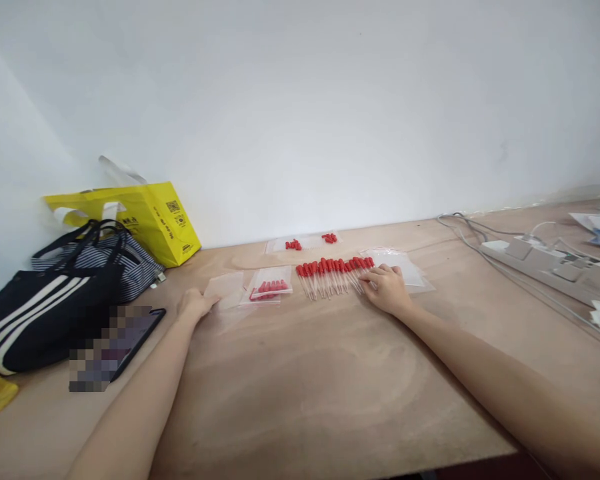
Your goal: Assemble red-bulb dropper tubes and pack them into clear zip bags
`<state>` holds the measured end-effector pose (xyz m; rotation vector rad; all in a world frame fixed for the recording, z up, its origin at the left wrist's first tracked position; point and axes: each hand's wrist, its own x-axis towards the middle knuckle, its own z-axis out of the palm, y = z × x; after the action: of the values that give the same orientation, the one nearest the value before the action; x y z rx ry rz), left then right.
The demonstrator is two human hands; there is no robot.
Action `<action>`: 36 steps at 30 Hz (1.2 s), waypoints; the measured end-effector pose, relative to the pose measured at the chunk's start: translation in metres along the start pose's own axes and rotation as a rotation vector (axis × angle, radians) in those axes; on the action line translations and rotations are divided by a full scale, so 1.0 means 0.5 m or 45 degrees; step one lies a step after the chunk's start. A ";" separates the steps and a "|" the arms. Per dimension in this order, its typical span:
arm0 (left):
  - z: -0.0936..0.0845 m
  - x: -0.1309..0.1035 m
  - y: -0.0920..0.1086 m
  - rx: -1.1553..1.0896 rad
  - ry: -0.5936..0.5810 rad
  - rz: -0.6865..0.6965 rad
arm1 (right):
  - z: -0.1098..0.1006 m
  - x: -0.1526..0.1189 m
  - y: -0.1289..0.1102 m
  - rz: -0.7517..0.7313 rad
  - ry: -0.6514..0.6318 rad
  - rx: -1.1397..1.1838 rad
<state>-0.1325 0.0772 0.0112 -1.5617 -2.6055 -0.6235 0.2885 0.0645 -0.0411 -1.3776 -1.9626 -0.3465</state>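
Observation:
A row of red-capped clear sticks (pixel 330 275) lies on the wooden table (pixel 300 380). My right hand (pixel 386 288) rests at the row's right end, its fingers bent on the sticks there; what it grips, if anything, is too small to tell. Beneath and behind it are flat clear bags (pixel 405 270). My left hand (pixel 196 303) touches the left edge of a clear plastic bag (pixel 226 290), its fingers close together. Between the hands lie small bags with red pieces (pixel 271 287) inside. Farther back, red pieces (pixel 293 245) sit on clear plastic near the wall.
At the left stand a yellow bag (pixel 175 227), a striped bag (pixel 137 267) and a black bag (pixel 55 313), with a phone (pixel 140 340) in front. A white power strip (pixel 555 267) with grey cables (pixel 500 263) lies at the right.

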 end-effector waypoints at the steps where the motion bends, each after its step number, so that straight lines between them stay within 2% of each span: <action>1: -0.005 0.000 0.001 -0.028 -0.013 -0.015 | 0.000 0.000 0.000 0.002 0.000 0.002; 4: -0.025 -0.013 0.018 -0.147 0.067 -0.013 | 0.000 -0.001 0.003 -0.004 0.004 0.013; 6: -0.042 -0.031 0.037 -0.266 0.131 0.070 | -0.001 -0.001 0.001 -0.026 0.011 0.030; 7: -0.049 -0.043 0.047 -0.336 0.121 0.129 | -0.002 -0.001 -0.001 -0.042 0.016 0.042; 10: -0.055 -0.093 0.078 -0.536 -0.034 0.330 | -0.005 -0.003 -0.013 -0.112 0.019 0.092; 11: -0.052 -0.114 0.086 -0.620 -0.138 0.421 | -0.007 -0.004 -0.019 -0.139 0.016 0.111; 13: -0.039 -0.158 0.100 -0.946 -0.599 0.704 | -0.012 -0.007 -0.033 -0.191 0.010 0.157; 15: -0.023 -0.196 0.111 -0.995 -0.975 0.816 | -0.018 -0.012 -0.050 -0.242 -0.016 0.224; 16: -0.017 -0.212 0.117 -0.957 -1.066 0.854 | -0.022 -0.015 -0.059 -0.263 -0.037 0.263; 17: -0.013 -0.224 0.123 -0.872 -1.087 0.909 | -0.026 -0.019 -0.068 -0.279 -0.064 0.303; 18: -0.011 -0.233 0.129 -0.780 -0.999 0.960 | -0.029 -0.022 -0.076 -0.292 -0.094 0.338; 22: -0.020 -0.263 0.152 -0.413 -0.302 1.134 | -0.040 -0.031 -0.099 -0.328 -0.206 0.428; 23: -0.022 -0.272 0.157 -0.337 -0.236 1.205 | -0.042 -0.031 -0.102 -0.346 -0.234 0.459; 24: -0.023 -0.281 0.162 -0.276 -0.251 1.293 | -0.043 -0.032 -0.103 -0.370 -0.266 0.499; 26: -0.016 -0.300 0.169 -0.184 -0.393 1.432 | -0.045 -0.031 -0.104 -0.432 -0.331 0.589; 28: -0.002 -0.314 0.173 -0.123 -0.552 1.478 | -0.046 -0.030 -0.103 -0.489 -0.382 0.658; 30: 0.013 -0.320 0.174 -0.098 -0.645 1.459 | -0.049 -0.030 -0.103 -0.528 -0.408 0.697; 36: 0.027 -0.316 0.168 -0.074 -0.678 1.399 | -0.060 -0.032 -0.116 -0.636 -0.454 0.795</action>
<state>0.0193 -0.0159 -0.0119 -3.0183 -1.4399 -0.1729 0.2509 0.0128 -0.0206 -0.5678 -2.4140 0.3025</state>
